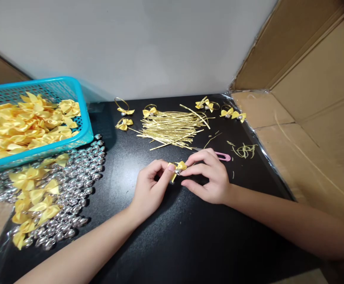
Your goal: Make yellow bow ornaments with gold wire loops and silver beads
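Observation:
Near the middle of the black table, my left hand [152, 185] is closed, pinching a yellow ribbon bow [180, 165] between thumb and fingers. A small silver bead [178, 171] sits at the front of the bow. My right hand [209, 175] is at the bow's right side, its index and middle fingertips touching or almost touching it. The right thumb is apart from those fingers, below the bead. Behind the hands lies a pile of gold twist ties [172, 128]. A pink-handled tool [223, 156] with a narrow grey blade lies partly hidden behind my right hand.
At left, a blue basket [85, 118] holds many yellow bows. Silver beads [71, 205] and loose bows [46, 209] spread in front of it. Bows with beads and gold loops [124, 112] lie along the back. Gold scraps [244, 150] lie at right, beside cardboard walls [316, 79].

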